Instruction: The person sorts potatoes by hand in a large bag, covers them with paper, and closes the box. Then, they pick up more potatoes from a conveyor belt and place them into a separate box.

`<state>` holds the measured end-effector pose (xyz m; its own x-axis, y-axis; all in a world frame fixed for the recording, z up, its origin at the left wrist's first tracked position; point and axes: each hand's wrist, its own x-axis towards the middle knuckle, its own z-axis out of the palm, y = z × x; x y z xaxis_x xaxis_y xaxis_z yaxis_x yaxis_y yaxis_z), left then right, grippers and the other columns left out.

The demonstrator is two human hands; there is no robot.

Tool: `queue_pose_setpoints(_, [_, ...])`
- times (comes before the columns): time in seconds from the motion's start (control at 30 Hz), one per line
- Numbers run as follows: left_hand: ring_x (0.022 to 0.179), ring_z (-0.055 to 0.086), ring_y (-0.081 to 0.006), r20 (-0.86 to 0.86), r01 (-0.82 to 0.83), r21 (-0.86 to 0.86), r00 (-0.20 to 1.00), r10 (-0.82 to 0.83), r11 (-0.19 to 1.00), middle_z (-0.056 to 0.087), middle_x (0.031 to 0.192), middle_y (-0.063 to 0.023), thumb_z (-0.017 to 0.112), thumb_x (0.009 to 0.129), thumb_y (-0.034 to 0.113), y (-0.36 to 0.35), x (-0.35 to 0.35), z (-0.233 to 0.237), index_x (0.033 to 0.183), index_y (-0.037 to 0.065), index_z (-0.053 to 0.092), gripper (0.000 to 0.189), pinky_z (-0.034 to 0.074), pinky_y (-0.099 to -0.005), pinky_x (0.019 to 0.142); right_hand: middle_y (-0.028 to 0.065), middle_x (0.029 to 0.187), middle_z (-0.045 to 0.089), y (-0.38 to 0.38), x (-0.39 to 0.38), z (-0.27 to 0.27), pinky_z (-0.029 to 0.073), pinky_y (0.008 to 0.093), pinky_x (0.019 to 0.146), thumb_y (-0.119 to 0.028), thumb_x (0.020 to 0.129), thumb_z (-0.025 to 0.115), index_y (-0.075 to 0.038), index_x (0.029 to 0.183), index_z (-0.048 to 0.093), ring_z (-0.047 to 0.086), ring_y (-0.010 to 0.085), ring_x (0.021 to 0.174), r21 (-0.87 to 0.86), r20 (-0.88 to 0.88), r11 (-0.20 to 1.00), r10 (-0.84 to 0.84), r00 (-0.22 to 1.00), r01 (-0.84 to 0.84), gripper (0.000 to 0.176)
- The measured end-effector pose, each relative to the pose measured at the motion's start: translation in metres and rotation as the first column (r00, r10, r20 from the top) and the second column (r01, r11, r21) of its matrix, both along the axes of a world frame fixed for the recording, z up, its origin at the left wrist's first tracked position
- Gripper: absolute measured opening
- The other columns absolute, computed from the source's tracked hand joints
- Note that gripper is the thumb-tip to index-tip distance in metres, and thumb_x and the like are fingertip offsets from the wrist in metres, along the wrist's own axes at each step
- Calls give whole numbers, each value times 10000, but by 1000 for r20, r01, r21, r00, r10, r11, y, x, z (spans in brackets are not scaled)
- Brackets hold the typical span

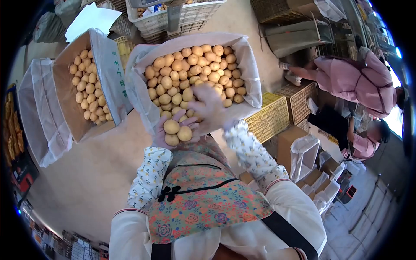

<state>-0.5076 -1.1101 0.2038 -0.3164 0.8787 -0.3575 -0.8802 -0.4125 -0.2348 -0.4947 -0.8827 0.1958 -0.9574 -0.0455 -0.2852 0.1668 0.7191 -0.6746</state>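
Palm up at the near edge of a plastic-lined box (141, 93), my left hand (160, 133) cradles three round yellow-tan potatoes (171, 127). They rest in its curled fingers and palm. The box is full of similar potatoes (197, 63), loosely heaped. Over the box's near right part, my right hand (210, 104) is smeared by motion. It hovers over or touches the heap; its fingers and anything in them cannot be made out.
Left stands another lined carton (65, 82) with similar potatoes (89, 84). Yellow crates (269, 119) and cardboard boxes (288, 147) stand at right. White baskets (190, 19) are stacked behind. Two people in pink tops (351, 80) are at the far right.
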Motion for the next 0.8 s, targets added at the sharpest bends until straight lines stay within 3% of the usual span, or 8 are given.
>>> queue_pose_setpoints(0.07, [1318, 408, -432, 93, 33, -42, 995, -29, 999, 435, 1426, -232, 451, 935, 535, -6, 0, 3, 1364, 74, 487, 631, 335, -693, 1028, 260, 1301, 443, 15, -14, -25, 401, 516, 1001, -601, 709, 683, -188, 1350, 515, 440, 427, 1226, 148, 277, 884, -467, 840, 442, 781])
queue_pose_setpoints(0.2, [1304, 441, -400, 167, 46, -108, 986, -28, 993, 482, 1381, -231, 470, 936, 499, -10, 15, -1, 1302, 45, 538, 587, 325, -673, 1056, 235, 1340, 385, -16, -56, -36, 407, 470, 1025, -589, 758, 647, -258, 1382, 485, 371, 441, 1278, 486, 520, 820, -549, 654, 302, 725])
queue_pose_setpoints(0.43, [1294, 423, -434, 182, -66, -124, 979, 88, 990, 245, 1525, -227, 523, 911, 478, -25, 23, -12, 1453, 135, 383, 657, 327, -600, 1082, 163, 1285, 499, 8, -34, -69, 541, 369, 800, -502, 797, 674, -106, 1308, 561, 564, 255, 1099, 55, 645, 883, -387, 658, 465, 656])
queue_pose_setpoints(0.53, [1286, 432, -443, 69, -68, -96, 995, 74, 993, 279, 1510, -230, 498, 918, 481, -32, 8, -6, 1475, 160, 355, 659, 334, -582, 1079, 72, 1210, 546, 9, -37, -52, 581, 302, 679, -384, 832, 690, -83, 1280, 568, 579, 185, 1030, -262, 812, 454, -373, 448, 852, 554])
queue_pose_setpoints(0.63, [1265, 453, -445, 20, -112, -16, 993, 113, 994, 343, 1479, -225, 469, 930, 468, -41, 0, -3, 1484, 163, 342, 646, 410, -559, 1021, 80, 1165, 573, -19, -12, -9, 524, 334, 801, -325, 791, 724, -82, 1162, 635, 550, 217, 1040, -589, 439, 558, -387, 811, 585, 452])
queue_pose_setpoints(0.7, [1238, 485, -409, 119, -160, 225, 984, 136, 961, 445, 1408, -191, 438, 947, 439, -42, -5, -10, 1475, 152, 357, 607, 518, -521, 871, 92, 1124, 594, -67, -9, 58, 468, 361, 884, -292, 747, 745, -70, 1102, 665, 540, 262, 1054, -435, -20, 876, -242, 970, 209, 426])
queue_pose_setpoints(0.73, [1234, 500, -365, -262, -173, -212, 958, 114, 962, 467, 1384, -181, 439, 942, 466, -45, -6, 18, 1452, 119, 386, 619, 491, -535, 926, 103, 1116, 600, -92, -9, 85, 456, 374, 903, -275, 726, 756, -65, 1088, 671, 540, 280, 1059, -328, -157, 937, -181, 971, 121, 427])
queue_pose_setpoints(0.8, [1221, 522, -347, 113, -217, 58, 971, 210, 974, 504, 1350, -172, 433, 962, 443, -61, -24, 61, 1400, 76, 435, 572, 507, -498, 943, 126, 1118, 606, -136, -5, 127, 449, 401, 926, -244, 687, 778, -54, 1072, 677, 540, 312, 1077, -122, -326, 991, -101, 940, 64, 442])
